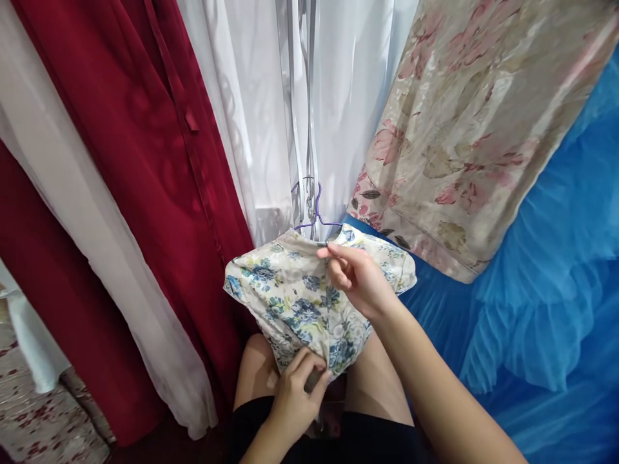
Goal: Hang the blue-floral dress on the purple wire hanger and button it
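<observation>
A short-sleeved blouse [300, 293] with blue and yellow-green flowers on a cream ground hangs in front of me on a purple hanger [318, 209]. Down its middle runs a vertical seam or closure. At its lower middle, my left hand [300, 386] is closed, pinching the cloth between thumb and fingers. My right hand [355, 274] is at the neckline, thumb and index finger pressed together on the edge at the top of the seam, the other fingers curled. Whether a small fastener is between those fingertips cannot be made out.
Dark red cloth [130, 129] and a pale sheer length [97, 212] hang at left. White cloth [358, 96] hangs behind, with metal rods [302, 96] before it. To the right are a pink-flowered beige garment [464, 142] and blue ruffled tulle [546, 290]. My legs [380, 380] are below.
</observation>
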A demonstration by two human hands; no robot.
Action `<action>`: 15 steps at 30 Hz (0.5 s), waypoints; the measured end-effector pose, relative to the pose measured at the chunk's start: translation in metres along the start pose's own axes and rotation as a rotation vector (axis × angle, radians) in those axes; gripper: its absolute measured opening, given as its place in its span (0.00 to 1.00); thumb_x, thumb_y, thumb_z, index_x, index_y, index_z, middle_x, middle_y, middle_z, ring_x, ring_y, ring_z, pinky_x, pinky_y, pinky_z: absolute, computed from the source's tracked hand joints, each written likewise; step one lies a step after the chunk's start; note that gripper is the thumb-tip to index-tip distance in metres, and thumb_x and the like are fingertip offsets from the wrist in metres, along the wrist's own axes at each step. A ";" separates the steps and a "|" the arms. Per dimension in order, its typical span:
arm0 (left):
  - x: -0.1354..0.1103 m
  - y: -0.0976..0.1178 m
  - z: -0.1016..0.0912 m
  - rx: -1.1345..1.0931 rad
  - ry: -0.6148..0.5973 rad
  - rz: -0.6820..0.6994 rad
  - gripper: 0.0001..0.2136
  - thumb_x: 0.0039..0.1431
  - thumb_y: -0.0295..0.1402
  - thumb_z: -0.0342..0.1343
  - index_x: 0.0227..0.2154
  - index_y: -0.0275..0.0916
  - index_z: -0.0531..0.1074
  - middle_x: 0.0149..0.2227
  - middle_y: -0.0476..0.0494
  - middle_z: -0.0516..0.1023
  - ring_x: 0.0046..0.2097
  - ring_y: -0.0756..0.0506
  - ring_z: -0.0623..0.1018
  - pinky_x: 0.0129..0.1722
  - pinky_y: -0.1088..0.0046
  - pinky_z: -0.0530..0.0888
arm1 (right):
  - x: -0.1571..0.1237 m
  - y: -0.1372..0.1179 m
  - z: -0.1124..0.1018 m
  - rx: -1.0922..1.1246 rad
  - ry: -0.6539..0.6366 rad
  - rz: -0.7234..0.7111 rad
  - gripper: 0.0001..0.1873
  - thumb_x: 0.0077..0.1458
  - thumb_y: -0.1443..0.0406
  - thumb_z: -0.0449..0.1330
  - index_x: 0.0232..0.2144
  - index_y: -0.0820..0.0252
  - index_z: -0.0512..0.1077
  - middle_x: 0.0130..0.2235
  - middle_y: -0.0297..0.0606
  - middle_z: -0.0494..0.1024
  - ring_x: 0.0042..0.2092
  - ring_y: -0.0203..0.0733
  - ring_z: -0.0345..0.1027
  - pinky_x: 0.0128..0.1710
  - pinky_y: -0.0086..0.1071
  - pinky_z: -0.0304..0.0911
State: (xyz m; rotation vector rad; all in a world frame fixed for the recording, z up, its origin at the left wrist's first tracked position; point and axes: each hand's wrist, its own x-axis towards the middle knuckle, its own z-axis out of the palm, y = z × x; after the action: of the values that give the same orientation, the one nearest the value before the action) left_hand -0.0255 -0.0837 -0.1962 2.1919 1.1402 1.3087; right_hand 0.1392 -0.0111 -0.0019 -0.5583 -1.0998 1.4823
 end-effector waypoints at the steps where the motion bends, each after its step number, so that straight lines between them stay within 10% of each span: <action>1: 0.016 0.006 -0.010 -0.012 0.032 0.035 0.02 0.66 0.28 0.55 0.37 0.41 0.72 0.35 0.45 0.74 0.39 0.46 0.76 0.41 0.72 0.72 | -0.005 0.005 -0.001 -0.070 0.026 -0.043 0.15 0.58 0.58 0.62 0.31 0.66 0.80 0.13 0.26 0.64 0.16 0.27 0.47 0.17 0.23 0.42; 6: 0.117 0.043 -0.064 -0.009 0.337 0.209 0.16 0.70 0.30 0.52 0.59 0.43 0.69 0.39 0.46 0.76 0.40 0.47 0.76 0.44 0.71 0.73 | -0.023 0.014 0.001 -0.347 0.083 -0.157 0.19 0.60 0.54 0.60 0.29 0.64 0.79 0.14 0.30 0.69 0.17 0.29 0.53 0.19 0.25 0.46; 10: 0.167 0.071 -0.076 0.103 0.246 0.394 0.07 0.70 0.30 0.52 0.40 0.39 0.75 0.36 0.46 0.76 0.39 0.48 0.75 0.42 0.71 0.72 | -0.015 0.017 -0.001 -0.504 0.083 -0.228 0.19 0.60 0.54 0.59 0.28 0.63 0.78 0.13 0.28 0.68 0.16 0.31 0.55 0.21 0.27 0.50; 15: 0.179 0.068 -0.094 0.106 0.514 0.369 0.07 0.68 0.31 0.54 0.35 0.38 0.75 0.34 0.47 0.76 0.38 0.48 0.75 0.41 0.72 0.70 | 0.001 0.062 -0.024 -0.615 0.099 -0.098 0.19 0.58 0.56 0.57 0.22 0.62 0.75 0.12 0.30 0.67 0.16 0.34 0.58 0.21 0.29 0.52</action>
State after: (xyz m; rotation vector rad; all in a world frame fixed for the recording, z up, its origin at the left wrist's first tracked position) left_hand -0.0286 0.0037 -0.0016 2.2840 1.0102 2.1038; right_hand 0.1279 0.0027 -0.0660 -0.9739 -1.4851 1.0040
